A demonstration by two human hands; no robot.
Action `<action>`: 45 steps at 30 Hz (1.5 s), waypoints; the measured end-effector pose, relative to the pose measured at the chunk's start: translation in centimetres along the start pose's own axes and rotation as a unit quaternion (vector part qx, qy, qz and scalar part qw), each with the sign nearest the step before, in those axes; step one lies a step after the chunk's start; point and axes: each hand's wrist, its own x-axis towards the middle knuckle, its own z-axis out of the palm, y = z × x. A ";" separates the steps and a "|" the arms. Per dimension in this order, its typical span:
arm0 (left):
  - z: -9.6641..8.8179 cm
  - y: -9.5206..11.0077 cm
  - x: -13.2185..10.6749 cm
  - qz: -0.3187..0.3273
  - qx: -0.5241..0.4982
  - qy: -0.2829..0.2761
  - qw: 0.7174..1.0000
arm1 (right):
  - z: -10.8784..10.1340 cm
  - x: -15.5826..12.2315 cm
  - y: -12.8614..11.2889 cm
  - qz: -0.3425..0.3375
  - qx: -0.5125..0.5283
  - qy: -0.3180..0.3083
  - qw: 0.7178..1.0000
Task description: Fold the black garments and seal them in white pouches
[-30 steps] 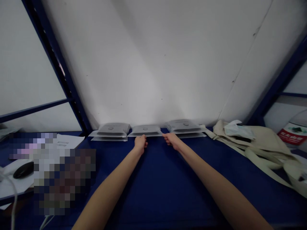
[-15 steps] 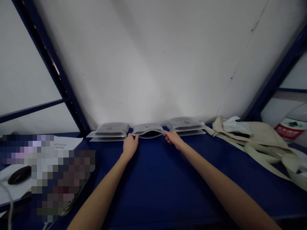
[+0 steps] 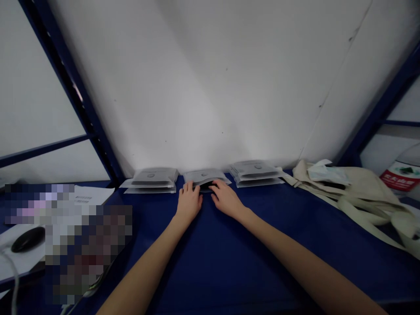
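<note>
A frosted zip bag with a round mark on top lies in the middle, against the wall. Its near edge gapes and shows a dark inside. My left hand rests at the left part of that edge, fingers spread over the bag and thumb apart. On the other side of the gap, my right hand touches the edge with its fingers bent and apart. Part of the bag's front is hidden by both hands. Similar bags lie stacked to the left and to the right.
All the bags lie on a blue tabletop along a white wall. At right are a beige cloth bag and a large bottle with a red label. Papers and a black mouse lie at left.
Both hands have moved inward from the bag's two corners toward the middle of its near edge. Their pinched fingers have spread, and the bag's gap looks partly covered.
</note>
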 end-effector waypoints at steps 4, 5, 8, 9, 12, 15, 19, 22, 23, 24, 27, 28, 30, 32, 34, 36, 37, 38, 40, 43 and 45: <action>0.9 -0.2 0.1 -0.004 -0.023 0.005 1.000 | 0.8 0.3 0.5 -0.052 -0.061 0.018 0.997; 1.1 -0.2 0.1 -0.002 -0.032 0.013 0.999 | 1.0 0.4 0.6 -0.063 -0.070 0.021 0.995; 1.7 -0.5 0.4 0.005 -0.056 0.043 0.997 | 1.5 0.9 0.9 -0.099 -0.092 0.027 0.990; 1.9 -0.5 0.5 0.008 -0.064 0.054 0.996 | 1.7 1.0 1.0 -0.108 -0.097 0.026 0.989; 2.5 -0.7 0.6 0.016 -0.086 0.080 0.993 | 2.0 1.4 1.2 -0.112 -0.100 0.011 0.989; 2.9 -0.8 0.6 0.019 -0.103 0.086 0.991 | 2.2 1.6 1.4 -0.109 -0.094 0.001 0.990; 3.1 -1.0 0.6 0.012 -0.126 0.089 0.988 | 1.7 1.5 1.4 -0.115 -0.075 -0.010 0.990; 2.8 -1.2 0.6 0.015 -0.148 0.093 0.984 | 0.8 1.3 1.4 -0.123 -0.037 -0.026 0.991; 2.6 -1.3 0.7 0.016 -0.157 0.095 0.983 | 0.4 1.2 1.5 -0.129 -0.020 -0.028 0.991; 2.4 -1.5 0.7 0.014 -0.166 0.095 0.981 | 0.0 1.2 1.5 -0.136 -0.002 -0.029 0.990; 1.8 -1.9 0.8 -0.022 -0.197 0.088 0.976 | -1.2 1.2 2.0 -0.140 0.051 -0.031 0.988; 1.6 -2.1 0.8 -0.035 -0.208 0.081 0.974 | -1.5 1.2 2.2 -0.136 0.064 -0.035 0.988; 1.6 -2.5 0.9 -0.043 -0.225 0.064 0.971 | -1.9 1.2 2.6 -0.125 0.085 -0.048 0.987; 1.8 -2.9 0.9 -0.021 -0.233 0.039 0.971 | -2.1 1.1 2.9 -0.116 0.100 -0.058 0.987; 2.2 -3.3 1.0 0.014 -0.232 0.012 0.973 | -1.9 0.8 2.8 -0.098 0.105 -0.050 0.988; 2.5 -3.6 1.1 0.035 -0.229 -0.013 0.973 | -1.6 0.6 2.4 -0.073 0.092 -0.029 0.993; 2.6 -3.6 1.2 0.036 -0.228 -0.022 0.973 | -1.4 0.6 2.0 -0.062 0.079 -0.019 0.995; 2.7 -3.7 1.2 0.033 -0.227 -0.029 0.973 | -1.2 0.5 1.7 -0.058 0.060 -0.013 0.996; 2.7 -3.7 1.3 0.024 -0.225 -0.036 0.973 | -0.8 0.6 1.0 -0.057 0.009 -0.014 0.998; 2.5 -3.4 1.2 0.027 -0.214 -0.033 0.976 | -0.3 0.7 0.2 -0.030 -0.066 -0.024 0.997; 2.3 -3.3 1.1 0.033 -0.204 -0.032 0.978 | 0.0 0.8 -0.1 -0.002 -0.092 -0.027 0.995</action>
